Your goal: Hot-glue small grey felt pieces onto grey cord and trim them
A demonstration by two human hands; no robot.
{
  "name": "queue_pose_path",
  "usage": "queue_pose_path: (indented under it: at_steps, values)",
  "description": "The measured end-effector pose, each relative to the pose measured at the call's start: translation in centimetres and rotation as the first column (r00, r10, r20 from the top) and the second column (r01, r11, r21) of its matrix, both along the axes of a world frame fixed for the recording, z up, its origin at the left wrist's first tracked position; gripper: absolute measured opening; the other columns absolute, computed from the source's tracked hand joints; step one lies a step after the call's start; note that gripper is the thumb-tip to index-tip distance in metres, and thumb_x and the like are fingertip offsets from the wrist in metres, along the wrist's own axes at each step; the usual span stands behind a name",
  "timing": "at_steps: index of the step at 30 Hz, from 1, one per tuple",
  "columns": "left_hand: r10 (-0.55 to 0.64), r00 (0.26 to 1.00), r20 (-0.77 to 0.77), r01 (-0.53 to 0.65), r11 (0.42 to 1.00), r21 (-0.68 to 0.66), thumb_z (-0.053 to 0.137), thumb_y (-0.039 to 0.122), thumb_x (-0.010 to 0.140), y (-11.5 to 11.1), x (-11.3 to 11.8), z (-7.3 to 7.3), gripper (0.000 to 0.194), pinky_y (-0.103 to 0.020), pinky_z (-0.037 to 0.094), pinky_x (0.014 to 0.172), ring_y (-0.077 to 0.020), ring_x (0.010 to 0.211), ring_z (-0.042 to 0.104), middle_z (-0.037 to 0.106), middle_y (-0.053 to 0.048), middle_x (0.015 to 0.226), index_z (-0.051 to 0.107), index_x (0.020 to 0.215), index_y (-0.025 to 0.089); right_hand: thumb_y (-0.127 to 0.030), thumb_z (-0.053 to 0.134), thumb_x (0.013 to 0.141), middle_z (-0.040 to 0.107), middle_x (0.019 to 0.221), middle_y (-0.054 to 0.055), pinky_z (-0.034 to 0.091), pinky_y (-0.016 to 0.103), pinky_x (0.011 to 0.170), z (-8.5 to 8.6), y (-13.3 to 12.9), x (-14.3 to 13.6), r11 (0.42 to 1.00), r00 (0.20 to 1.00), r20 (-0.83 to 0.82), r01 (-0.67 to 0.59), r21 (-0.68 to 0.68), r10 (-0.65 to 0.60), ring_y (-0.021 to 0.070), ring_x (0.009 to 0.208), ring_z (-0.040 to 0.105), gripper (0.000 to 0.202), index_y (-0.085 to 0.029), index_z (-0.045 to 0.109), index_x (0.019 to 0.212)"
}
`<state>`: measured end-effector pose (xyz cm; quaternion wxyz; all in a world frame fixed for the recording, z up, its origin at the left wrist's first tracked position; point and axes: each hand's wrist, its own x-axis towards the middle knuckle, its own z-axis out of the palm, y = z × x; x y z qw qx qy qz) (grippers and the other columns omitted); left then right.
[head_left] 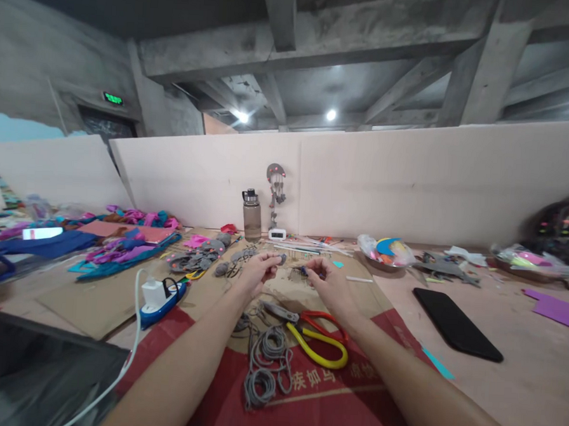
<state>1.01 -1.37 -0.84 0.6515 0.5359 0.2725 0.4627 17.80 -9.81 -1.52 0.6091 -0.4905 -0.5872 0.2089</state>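
Observation:
My left hand (262, 273) is closed in a pinch on a small grey piece (282, 258) above the cardboard. To its right, my right hand (323, 280) pinches a small dark item (304, 270) that is too small to make out. The two hands are apart. Between my forearms lie scissors with red and yellow handles (316, 352) and coils of grey cord (259, 386). Grey felt pieces (199, 257) are heaped to the left of my left hand.
A bottle (252, 218) and a small white clock (277, 235) stand by the partition. A black phone (457, 325) lies at right, a bowl (385, 263) behind it. At left are a blue power strip (162, 308) with a white cable and colourful felt (130, 246).

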Motion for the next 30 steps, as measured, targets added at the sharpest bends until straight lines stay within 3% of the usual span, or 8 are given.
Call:
queue_pose_path:
  at_steps: [9,18,23,30]
  values:
    - [0.011,1.000,0.018,-0.011,1.000,-0.014,0.080,0.027,0.054,0.0,0.2,0.0,0.030,-0.015,0.030,0.045,-0.0027,0.047,0.042,0.048,0.005,0.058,0.060,0.072,0.012,-0.022,0.051,0.066,0.050,0.065,-0.002,0.036,0.025,0.055,0.7,-0.9,-0.3,0.998,0.995,0.086,0.055,0.007,-0.055,0.0120,0.058,0.045,0.010,-0.019,0.053,0.075]
    - [0.027,0.998,0.061,-0.026,1.000,-0.019,0.081,0.026,0.053,0.8,-0.2,-0.2,0.032,-0.015,0.033,0.044,-0.0025,0.047,0.042,0.051,0.004,0.060,0.061,0.074,0.012,-0.026,0.057,0.064,0.045,0.063,-0.006,0.032,0.023,0.052,0.5,-0.3,0.1,1.000,0.984,-0.179,0.008,-0.025,-0.013,0.0094,0.054,0.040,0.012,-0.021,0.048,0.071]
    - [0.052,0.997,0.057,-0.050,0.998,-0.033,0.081,0.027,0.051,0.8,-0.3,-0.1,0.033,-0.015,0.034,0.044,-0.0026,0.047,0.042,0.052,0.003,0.060,0.061,0.072,0.012,-0.018,0.052,0.058,0.034,0.053,-0.008,0.025,0.021,0.048,0.8,-0.6,-0.1,0.983,0.868,-0.469,-0.184,-0.003,0.161,0.0070,0.047,0.027,0.009,-0.020,0.047,0.066]
    - [0.056,0.998,0.024,-0.056,0.998,-0.018,0.081,0.027,0.052,0.5,-0.3,-0.1,0.033,-0.016,0.033,0.045,-0.0027,0.046,0.041,0.051,0.004,0.059,0.062,0.074,0.011,-0.018,0.054,0.061,0.030,0.055,-0.007,0.029,0.019,0.047,2.1,-1.5,-0.6,0.927,0.679,-0.671,-0.373,0.033,0.298,0.0064,0.049,0.021,0.011,-0.018,0.045,0.055]
